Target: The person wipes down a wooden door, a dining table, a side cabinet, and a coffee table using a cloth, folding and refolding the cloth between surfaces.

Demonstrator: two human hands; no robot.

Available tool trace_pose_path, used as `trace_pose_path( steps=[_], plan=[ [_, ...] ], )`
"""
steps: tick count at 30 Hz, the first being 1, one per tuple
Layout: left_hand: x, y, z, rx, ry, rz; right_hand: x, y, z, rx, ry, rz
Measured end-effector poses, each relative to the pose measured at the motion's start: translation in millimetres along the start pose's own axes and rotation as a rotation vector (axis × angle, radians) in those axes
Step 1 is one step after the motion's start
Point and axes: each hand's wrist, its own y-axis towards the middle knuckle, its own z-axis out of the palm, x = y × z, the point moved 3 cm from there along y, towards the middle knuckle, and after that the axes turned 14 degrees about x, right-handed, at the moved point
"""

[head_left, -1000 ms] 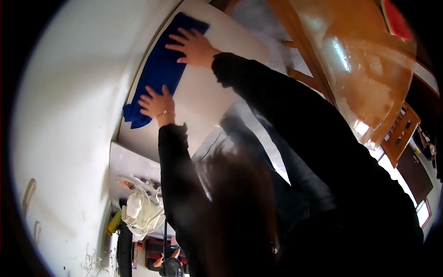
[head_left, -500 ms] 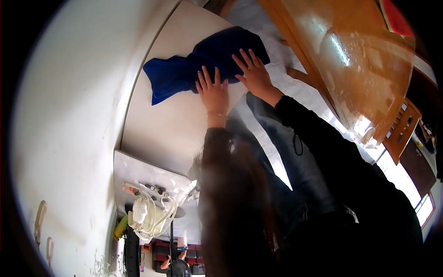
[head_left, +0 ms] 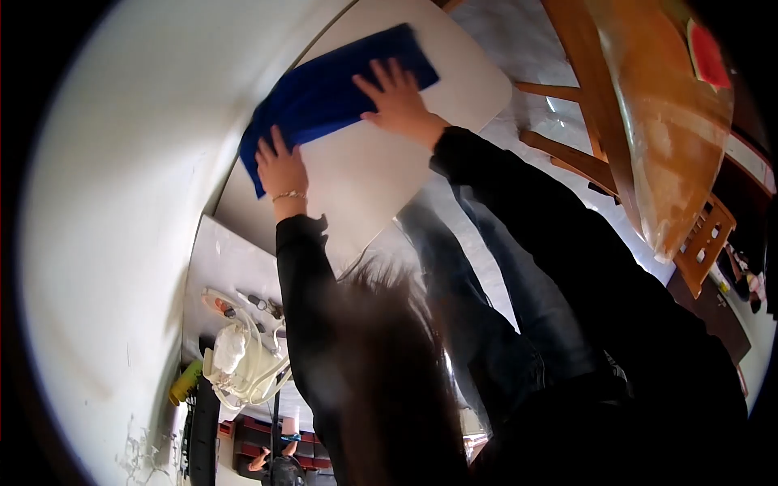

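A dark blue cloth (head_left: 324, 93), perhaps a folded garment, lies as a long strip on the pale tabletop (head_left: 356, 182) against the wall. My left hand (head_left: 282, 168), with a bracelet at the wrist, rests on the cloth's near-left end, fingers extended. Over the right part, my right hand (head_left: 399, 104) lies flat with its fingers spread. Both palms face down on the fabric and neither grips it. Black sleeves cover my arms, and my hair hides part of the lower middle.
A white wall (head_left: 121, 202) borders the table on the left. Beside the table, a lower surface holds a cream bag (head_left: 235, 356) and small items. On the right stands a wooden table (head_left: 664, 121) under a clear plastic cover, with a wooden chair (head_left: 705, 243) near it. Another person (head_left: 284, 466) shows at the bottom.
Both hands have moved left, my left one down to the cloth's left end. The bunched cloth now lies flatter and straighter, closer to the wall. The camera view has shifted too.
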Motion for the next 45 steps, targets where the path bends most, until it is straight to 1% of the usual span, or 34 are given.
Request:
trace_pose_path(
  steps=[1, 2, 3, 4, 5, 6, 8, 10, 11, 12, 14, 15, 16, 18, 19, 21, 22, 24, 25, 26, 27, 28, 29, 32, 34, 36, 37, 38, 39, 40, 42, 44, 45],
  plan=[
    [19, -12, 9, 0.017, 0.002, -0.074, 21, 7, 1, 0.020, -0.018, -0.115],
    [35, -26, 18, 0.034, 0.004, -0.147, 39, 13, 0, 0.019, -0.021, -0.124],
    [46, -40, 24, 0.092, 0.025, -0.208, 59, 17, 2, 0.080, -0.017, -0.193],
    [51, -54, 32, 0.092, 0.024, -0.218, 76, 19, 4, 0.143, -0.013, -0.261],
    [55, -70, 40, 0.130, 0.015, -0.298, 91, 18, 4, 0.146, -0.014, -0.271],
    [56, -84, 49, 0.170, 0.006, -0.379, 104, 16, 7, 0.174, -0.019, -0.288],
    [43, -110, 65, 0.180, -0.037, -0.485, 121, 4, 13, 0.205, -0.024, -0.314],
    [19, -137, 80, 0.210, -0.076, -0.552, 129, -12, 25, 0.185, -0.089, -0.415],
    [7, -154, 97, 0.051, 0.017, -0.533, 131, -22, 32, 0.208, -0.109, -0.439],
    [-10, -170, 98, 0.075, -0.008, -0.553, 129, -34, 38, 0.191, -0.103, -0.481],
    [-39, -203, 109, 0.047, -0.039, -0.569, 123, -61, 51, 0.140, -0.035, -0.567],
    [-53, -216, 106, 0.123, -0.216, -0.611, 123, -75, 62, 0.169, -0.043, -0.610],
    [-66, -230, 107, 0.118, -0.219, -0.611, 124, -89, 72, 0.195, -0.052, -0.650],
    [-86, -252, 122, 0.003, -0.205, -0.604, 130, -117, 81, 0.371, -0.052, -0.701],
    [-90, -257, 133, -0.006, -0.212, -0.600, 130, -128, 85, 0.364, -0.060, -0.698],
    [-97, -269, 154, -0.275, -0.129, -0.528, 129, -147, 94, 0.297, -0.021, -0.735],
    [-98, -271, 163, -0.277, -0.128, -0.525, 124, -147, 98, 0.294, -0.020, -0.733],
    [-96, -270, 164, -0.237, -0.119, -0.568, 114, -147, 100, 0.186, 0.022, -0.770],
    [-98, -265, 151, -0.288, -0.085, -0.540, 108, -145, 94, 0.183, 0.028, -0.768],
    [-99, -260, 140, -0.287, -0.079, -0.536, 97, -142, 87, 0.133, -0.021, -0.743],
    [-100, -254, 131, -0.168, -0.136, -0.530, 85, -139, 79, 0.084, -0.070, -0.715],
    [-104, -246, 117, -0.051, -0.193, -0.522, 72, -135, 71, 0.083, -0.065, -0.713],
    [-111, -235, 93, 0.015, -0.368, -0.537, 55, -127, 63, 0.080, -0.066, -0.660],
    [-124, -205, 75, 0.027, -0.410, -0.483, -2, -102, 37, 0.014, -0.125, -0.479],
    [-133, -177, 65, 0.019, -0.425, -0.424, -40, -91, 21, -0.025, -0.144, -0.437],
    [-156, -141, 37, -0.036, -0.357, -0.209, -73, -89, 6, -0.098, -0.100, -0.283],
    [-165, -124, 30, -0.034, -0.356, -0.195, -86, -91, 2, -0.119, -0.062, -0.218],
    [-174, -108, 25, -0.063, -0.388, -0.138, -96, -95, 0, -0.123, -0.060, -0.205],
    [-182, -94, 20, -0.089, -0.418, -0.080, -106, -101, -1, -0.153, -0.052, -0.133],
    [-189, -84, 15, -0.085, -0.414, -0.067, -115, -107, -2, -0.183, -0.042, -0.061],
    [-200, -68, 11, -0.031, -0.453, -0.024, -124, -121, 0, -0.188, 0.007, -0.025],
    [-209, -67, 11, -0.029, -0.443, 0.005, -127, -136, 4, -0.157, 0.069, 0.067],
    [-215, -73, 11, -0.036, -0.443, 0.065, -127, -146, 5, -0.157, 0.078, 0.076]
  ],
)
